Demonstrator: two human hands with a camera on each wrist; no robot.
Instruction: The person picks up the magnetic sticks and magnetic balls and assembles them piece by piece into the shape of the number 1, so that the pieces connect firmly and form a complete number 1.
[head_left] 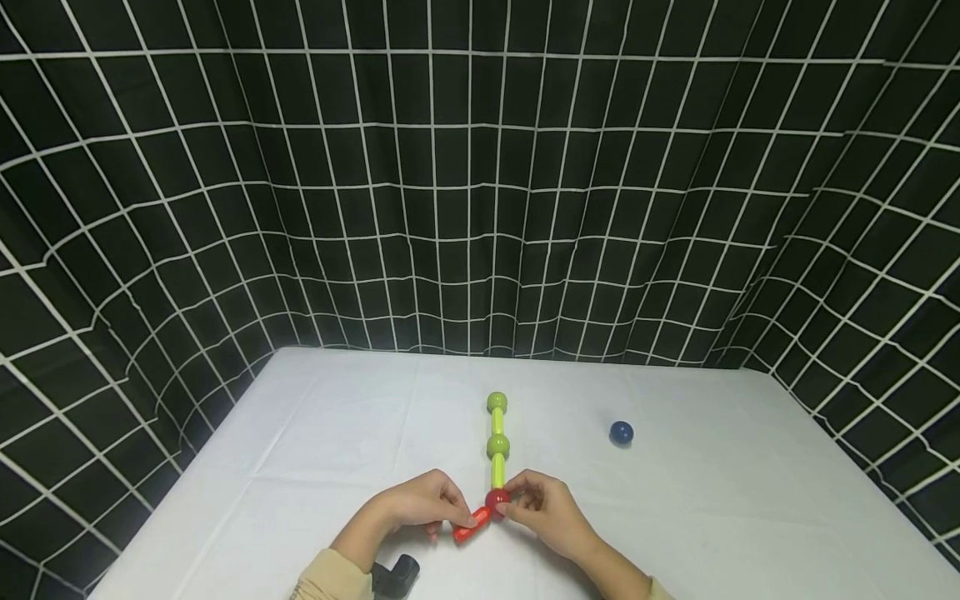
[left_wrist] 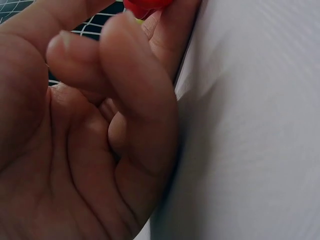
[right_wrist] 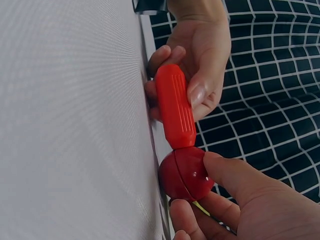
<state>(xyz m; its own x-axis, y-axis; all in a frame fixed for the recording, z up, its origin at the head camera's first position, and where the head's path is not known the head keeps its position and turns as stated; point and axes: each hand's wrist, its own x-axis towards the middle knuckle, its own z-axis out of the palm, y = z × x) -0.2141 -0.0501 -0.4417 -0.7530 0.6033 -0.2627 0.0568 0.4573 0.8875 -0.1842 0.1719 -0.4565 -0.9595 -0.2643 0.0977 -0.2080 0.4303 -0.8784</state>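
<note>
My left hand (head_left: 422, 500) pinches a red ribbed rod (right_wrist: 176, 107) between thumb and fingers. One end of the rod meets a red ball (right_wrist: 185, 173), which my right hand (head_left: 551, 512) holds between thumb and fingertips. From the red ball a straight chain runs away across the table: a yellow-green rod (head_left: 498, 471), a green ball (head_left: 498, 446), a second yellow-green rod (head_left: 497, 420) and a second green ball (head_left: 497, 402) at the far end. In the left wrist view, curled fingers (left_wrist: 142, 85) hide most of the red rod.
A dark blue ball (head_left: 621, 432) lies apart on the right side of the white-covered table (head_left: 337, 417). Dark curtains (head_left: 480, 208) with a white grid stand behind and at both sides. A black device (head_left: 395, 577) sits by my left wrist.
</note>
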